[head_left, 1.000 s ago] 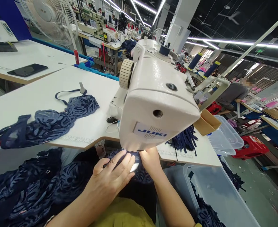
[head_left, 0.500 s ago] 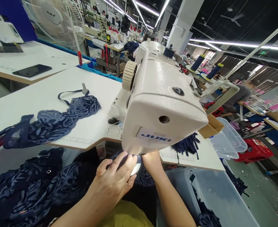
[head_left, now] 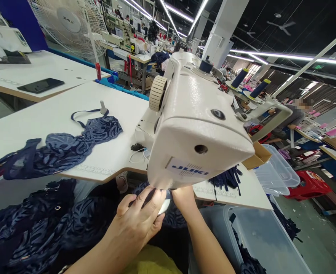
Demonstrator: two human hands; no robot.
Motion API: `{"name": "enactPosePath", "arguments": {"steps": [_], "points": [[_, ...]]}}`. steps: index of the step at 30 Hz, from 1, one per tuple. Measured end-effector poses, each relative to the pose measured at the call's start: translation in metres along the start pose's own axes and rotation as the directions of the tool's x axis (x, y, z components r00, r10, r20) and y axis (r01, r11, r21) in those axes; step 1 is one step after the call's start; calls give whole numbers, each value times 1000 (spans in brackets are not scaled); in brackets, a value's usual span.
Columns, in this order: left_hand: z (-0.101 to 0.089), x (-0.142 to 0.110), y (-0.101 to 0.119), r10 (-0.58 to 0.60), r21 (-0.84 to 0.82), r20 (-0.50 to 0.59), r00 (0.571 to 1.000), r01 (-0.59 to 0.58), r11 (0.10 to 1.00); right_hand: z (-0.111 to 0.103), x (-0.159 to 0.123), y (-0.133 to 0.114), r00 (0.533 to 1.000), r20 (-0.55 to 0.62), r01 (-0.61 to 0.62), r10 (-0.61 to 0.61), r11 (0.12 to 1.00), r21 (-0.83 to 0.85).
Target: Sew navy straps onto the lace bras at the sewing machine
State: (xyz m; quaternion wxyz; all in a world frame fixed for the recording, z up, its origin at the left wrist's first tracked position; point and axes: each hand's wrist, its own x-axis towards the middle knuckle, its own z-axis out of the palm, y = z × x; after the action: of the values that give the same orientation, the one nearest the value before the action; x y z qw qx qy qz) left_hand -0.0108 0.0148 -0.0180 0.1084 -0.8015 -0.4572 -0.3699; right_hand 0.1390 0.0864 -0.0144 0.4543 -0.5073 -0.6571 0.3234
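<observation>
Under the front of a cream sewing machine (head_left: 198,129), both of my hands are close together. My left hand (head_left: 141,219) has its fingers closed over a navy piece of a bra (head_left: 174,216), with a smooth white patch showing beside the fingertips. Just to the right, my right hand (head_left: 184,198) reaches in beneath the machine head, which hides its fingers. The needle area is hidden too. On the table to the left lies another navy lace bra (head_left: 71,146), its strap looped towards the back.
A heap of navy lace bras (head_left: 42,228) hangs below the table edge at left. Navy strips (head_left: 226,178) lie right of the machine. A clear plastic bin (head_left: 271,236) stands at lower right. A phone (head_left: 40,85) rests on the neighbouring table, near a large fan (head_left: 68,21).
The view has shifted very slightly. Both hands keep almost the same place under the machine head, and the bra on the table has not moved.
</observation>
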Motion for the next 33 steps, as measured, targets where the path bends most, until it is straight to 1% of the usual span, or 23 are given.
{"name": "enactPosePath", "arguments": {"steps": [3,7,12,15,21,26,29,31,33], "points": [[0,1,1,5,26,-7,1000,-5,1000,0,0,2,1000,9,15,-15,1000,-8],[-1,2,2,-25,44,-31,999,26,999,2,0,4,999,8,47,-47,999,-12],[-2,1,2,-31,55,-23,999,32,998,3,0,6,999,-13,29,-30,999,-40],[-2,1,2,-50,45,-24,998,51,998,4,1,7,999,-7,47,-48,998,-49],[2,0,2,-14,46,-12,1000,14,999,3,3,10,994,20,112,-111,993,-40],[3,1,4,5,44,0,1000,-5,999,1,2,5,998,13,63,-63,998,14],[3,1,4,19,40,7,1000,-19,999,0,3,-2,999,-11,49,-48,997,56],[7,-5,0,23,19,17,1000,-23,1000,1,4,-6,999,-16,38,-37,996,82],[18,-20,-8,-17,-55,31,999,18,998,2,-1,-6,999,-35,-12,16,994,108]]}}
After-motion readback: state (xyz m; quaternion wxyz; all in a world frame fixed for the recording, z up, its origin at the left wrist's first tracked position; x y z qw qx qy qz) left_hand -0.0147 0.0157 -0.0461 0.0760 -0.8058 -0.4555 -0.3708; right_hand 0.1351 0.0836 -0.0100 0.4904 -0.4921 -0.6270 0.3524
